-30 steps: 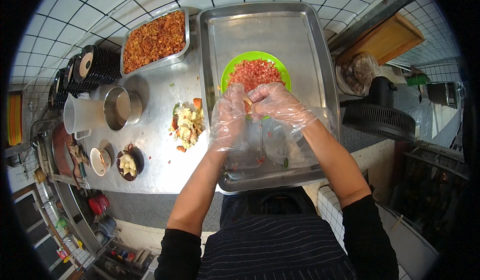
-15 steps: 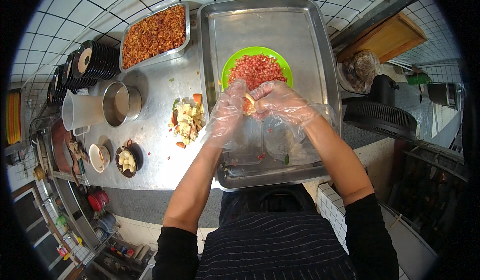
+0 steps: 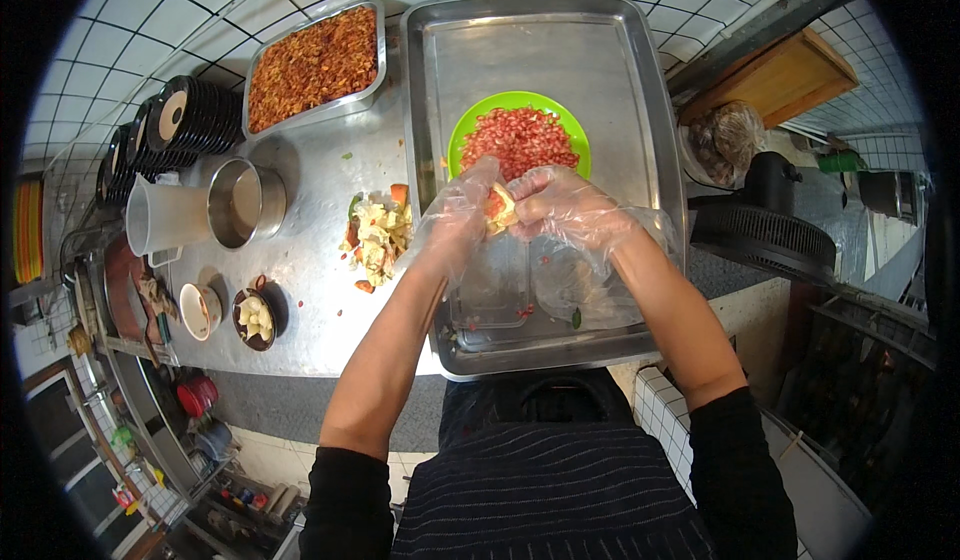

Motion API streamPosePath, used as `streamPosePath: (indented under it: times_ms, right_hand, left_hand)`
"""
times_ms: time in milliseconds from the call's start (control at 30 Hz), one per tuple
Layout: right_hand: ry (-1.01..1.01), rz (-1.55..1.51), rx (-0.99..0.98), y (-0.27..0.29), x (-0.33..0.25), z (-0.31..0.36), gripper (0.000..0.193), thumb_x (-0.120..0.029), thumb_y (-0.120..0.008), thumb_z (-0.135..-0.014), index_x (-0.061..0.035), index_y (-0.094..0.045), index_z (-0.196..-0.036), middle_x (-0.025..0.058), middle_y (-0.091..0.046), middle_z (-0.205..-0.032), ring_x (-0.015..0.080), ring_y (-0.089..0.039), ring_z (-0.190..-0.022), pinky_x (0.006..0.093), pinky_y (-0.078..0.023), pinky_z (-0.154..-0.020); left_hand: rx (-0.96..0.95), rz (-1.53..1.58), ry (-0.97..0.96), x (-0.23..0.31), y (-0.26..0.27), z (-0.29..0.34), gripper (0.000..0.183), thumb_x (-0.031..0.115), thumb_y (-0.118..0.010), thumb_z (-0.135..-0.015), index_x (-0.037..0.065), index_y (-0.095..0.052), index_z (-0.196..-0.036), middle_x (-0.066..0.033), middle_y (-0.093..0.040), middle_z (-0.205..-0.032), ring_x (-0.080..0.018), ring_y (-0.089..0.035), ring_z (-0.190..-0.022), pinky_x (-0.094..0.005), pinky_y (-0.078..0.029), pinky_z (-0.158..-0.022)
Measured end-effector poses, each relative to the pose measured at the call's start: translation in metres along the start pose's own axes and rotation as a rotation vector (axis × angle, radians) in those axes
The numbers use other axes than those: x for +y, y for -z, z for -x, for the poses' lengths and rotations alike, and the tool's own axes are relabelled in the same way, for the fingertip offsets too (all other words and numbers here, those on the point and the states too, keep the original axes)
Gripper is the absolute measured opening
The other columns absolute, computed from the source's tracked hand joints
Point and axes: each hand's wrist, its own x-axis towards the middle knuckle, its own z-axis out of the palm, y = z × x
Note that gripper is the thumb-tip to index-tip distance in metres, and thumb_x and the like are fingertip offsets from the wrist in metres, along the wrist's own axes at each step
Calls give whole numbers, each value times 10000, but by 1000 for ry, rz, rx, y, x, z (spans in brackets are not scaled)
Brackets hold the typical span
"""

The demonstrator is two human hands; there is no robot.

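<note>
Both my hands wear loose clear plastic gloves and meet over the near edge of a green plate (image 3: 467, 125). Red pomegranate seeds (image 3: 520, 140) are heaped on that plate, which sits in a large metal tray (image 3: 610, 60). My left hand (image 3: 460, 210) grips a pomegranate piece (image 3: 499, 212), its pale rind and pith showing between the hands. Closed fingertips of my right hand (image 3: 572, 207) press at its right side; whether they pinch any seeds is hidden. A clear plastic sheet or lid (image 3: 580, 285) and a few stray seeds lie in the tray nearer to me.
Peel and pith scraps (image 3: 382, 232) are piled left of the tray. Farther left are a metal pot (image 3: 240, 205), a plastic jug (image 3: 165, 218), a white cup (image 3: 200, 310) and a small dark bowl (image 3: 255, 320). Behind stands a pan of reddish-brown crumbly food (image 3: 315, 65). A black fan (image 3: 765, 230) is at right.
The pomegranate piece has been turned, showing more of its pale side. My right fingers have drawn slightly right from it, and the view has shifted a little.
</note>
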Motion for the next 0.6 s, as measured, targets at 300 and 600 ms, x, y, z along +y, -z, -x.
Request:
streamPosePath:
  times_ms: [300,600]
  right_hand:
    - [49,-146,94,-2,12,-14,275,-146,-669,-841,4,-575,-1051,55,-621,-884,113,-582,-740,245,-497,-661]
    - [583,268,379,-33,26,-23,324,-95,-684,-839,-7,-563,-1127,47,-627,-937,92,-582,-798,263,-513,-723]
  left_hand:
    - [258,-57,-363,-35,-5,-35,401,351,-315,-1010,33,-558,-1043,-70,-619,-908,-151,-571,-802,-333,-464,-693]
    - [265,446,-16,8,-22,-6,405,373,-346,-1006,47,-546,-1138,-71,-619,-974,-165,-595,-826,-304,-488,-706]
